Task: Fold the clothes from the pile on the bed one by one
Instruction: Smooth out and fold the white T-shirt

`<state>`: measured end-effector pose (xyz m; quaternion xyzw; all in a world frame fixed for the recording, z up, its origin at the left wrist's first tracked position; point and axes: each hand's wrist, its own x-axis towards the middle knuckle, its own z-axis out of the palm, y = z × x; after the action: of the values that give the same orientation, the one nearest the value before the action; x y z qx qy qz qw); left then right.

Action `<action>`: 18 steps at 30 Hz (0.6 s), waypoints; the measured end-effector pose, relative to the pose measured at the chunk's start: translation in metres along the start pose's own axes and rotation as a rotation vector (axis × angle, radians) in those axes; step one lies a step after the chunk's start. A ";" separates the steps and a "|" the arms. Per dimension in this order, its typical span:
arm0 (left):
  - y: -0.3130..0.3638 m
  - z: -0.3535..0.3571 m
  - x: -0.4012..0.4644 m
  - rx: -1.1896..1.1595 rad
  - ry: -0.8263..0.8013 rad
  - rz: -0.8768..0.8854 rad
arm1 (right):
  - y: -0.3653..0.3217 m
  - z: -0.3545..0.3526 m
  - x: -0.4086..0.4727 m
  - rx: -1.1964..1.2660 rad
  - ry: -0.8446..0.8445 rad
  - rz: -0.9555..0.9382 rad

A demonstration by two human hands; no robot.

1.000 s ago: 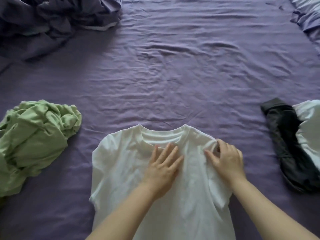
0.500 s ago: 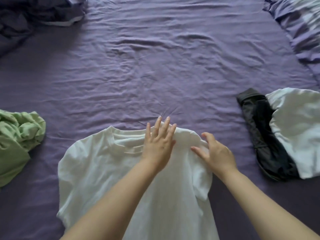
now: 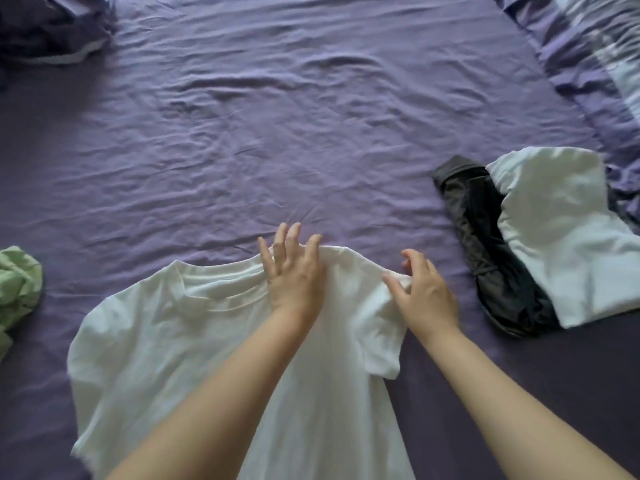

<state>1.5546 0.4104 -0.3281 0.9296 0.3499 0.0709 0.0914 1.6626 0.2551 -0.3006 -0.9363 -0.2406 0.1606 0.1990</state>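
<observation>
A white T-shirt (image 3: 166,341) lies flat on the purple bed sheet (image 3: 277,133), collar away from me. My left hand (image 3: 294,271) rests flat on the shirt's right shoulder beside the collar, fingers straight and spread, the tips past the shoulder edge. My right hand (image 3: 424,294) is at the folded-in right sleeve, thumb and fingers loosely curved at the cloth's edge; whether they pinch it I cannot tell. A crumpled green garment (image 3: 17,289) lies at the left edge.
A folded dark grey garment (image 3: 485,244) and a folded white one (image 3: 568,237) lie to the right. Rumpled dark bedding (image 3: 45,26) sits at the far left corner, and a striped purple duvet (image 3: 595,64) at the far right.
My left hand has slid from the chest up to the right shoulder. My right hand stays at the sleeve fold and has loosened. The view has shifted right.
</observation>
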 end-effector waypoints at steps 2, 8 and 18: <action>0.004 0.003 -0.032 -0.043 0.013 0.115 | 0.006 0.001 -0.014 0.042 -0.036 0.033; 0.025 0.014 -0.106 -0.011 -0.267 0.301 | 0.016 0.010 -0.032 0.030 -0.035 -0.122; 0.039 -0.001 -0.095 0.096 -0.468 0.241 | 0.032 0.011 -0.065 0.310 -0.009 0.136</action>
<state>1.5081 0.3189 -0.3247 0.9590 0.2088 -0.1525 0.1163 1.6166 0.1993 -0.3116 -0.9077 -0.1500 0.2133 0.3288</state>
